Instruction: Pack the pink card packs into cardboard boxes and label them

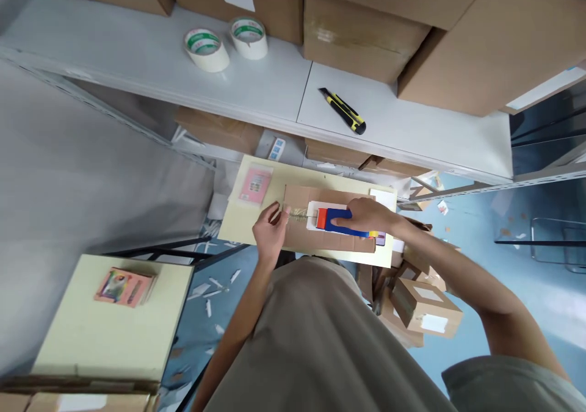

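Note:
A flat cardboard box (329, 243) lies across the small cream table, with a strip of shiny clear tape (298, 214) near its left end. My left hand (269, 232) is at that end, its fingers curled and thumb against the box edge. Over the right half of the box, my right hand (368, 215) grips a blue hand-held tool (341, 221) with a red front end and a yellow tip; its exact kind is unclear. Beneath the tool is a white label or card (312, 221), partly covered by the tool and hand.
A pink booklet (255, 184) lies at the table's (238, 223) left. On the grey shelf (274, 88) ahead are two tape rolls (208, 50), a yellow-black utility knife (343, 112) and large cartons (352, 39). Boxes (428, 307) pile at right; booklets (123, 287) lie on a left table.

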A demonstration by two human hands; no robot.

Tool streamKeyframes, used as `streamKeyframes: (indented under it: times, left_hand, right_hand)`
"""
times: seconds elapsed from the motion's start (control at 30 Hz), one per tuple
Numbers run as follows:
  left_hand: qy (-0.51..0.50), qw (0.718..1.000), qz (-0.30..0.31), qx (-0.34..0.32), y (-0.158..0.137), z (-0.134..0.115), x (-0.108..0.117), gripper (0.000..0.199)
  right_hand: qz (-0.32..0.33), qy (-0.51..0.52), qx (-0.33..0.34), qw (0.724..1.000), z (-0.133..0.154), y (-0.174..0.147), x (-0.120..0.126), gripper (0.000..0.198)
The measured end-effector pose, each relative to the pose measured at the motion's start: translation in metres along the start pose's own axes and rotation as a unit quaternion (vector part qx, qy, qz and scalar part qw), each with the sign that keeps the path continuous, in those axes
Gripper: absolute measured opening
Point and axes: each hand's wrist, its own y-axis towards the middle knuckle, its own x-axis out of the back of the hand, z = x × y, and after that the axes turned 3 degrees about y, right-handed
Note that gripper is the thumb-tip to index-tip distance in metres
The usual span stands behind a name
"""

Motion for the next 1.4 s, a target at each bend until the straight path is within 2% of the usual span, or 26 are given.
streamKeyframes:
  times: [0.13,0.4,0.63,0.8,0.93,1.03,1.17,1.27,1.4]
  left_hand:
    - [0.047,0.999,-0.012,-0.002,-0.006,-0.009,-0.006,0.040]
    - [0.156,0.986,0.034,-0.041,-0.012,-0.017,-0.012,0.044]
    - [0.160,0.986,0.020,-0.032,-0.014,-0.015,-0.014,0.043]
    - [0.178,0.983,0.006,-0.042,-0.004,-0.007,-0.004,0.039]
    - [0.193,0.980,-0.002,-0.050,-0.001,-0.006,0.002,0.041]
    - [0.216,0.975,0.008,-0.055,-0.005,-0.011,-0.004,0.041]
    - [0.230,0.971,0.006,-0.071,-0.008,-0.018,-0.018,0.038]
    - [0.235,0.969,0.003,-0.073,-0.007,-0.019,-0.022,0.035]
    - [0.249,0.967,0.004,-0.063,-0.008,-0.019,-0.021,0.036]
  right_hand:
    - [-0.013,-0.009,0.017,1.000,-0.003,0.000,-0.001,0.074]
    - [-0.019,0.007,0.051,0.999,-0.014,-0.001,0.001,0.077]
    - [0.000,0.031,0.086,0.996,-0.032,-0.007,-0.002,0.075]
    - [-0.001,0.132,0.096,0.987,-0.076,-0.056,0.008,0.074]
    - [-0.004,0.186,0.045,0.981,-0.134,-0.106,0.013,0.072]
    - [0.020,0.194,0.013,0.981,-0.177,-0.126,0.008,0.068]
    - [0.037,0.187,-0.010,0.982,-0.208,-0.121,-0.006,0.067]
    - [0.033,0.191,-0.012,0.981,-0.211,-0.108,-0.016,0.069]
    - [0.047,0.175,0.016,0.983,-0.215,-0.101,-0.025,0.073]
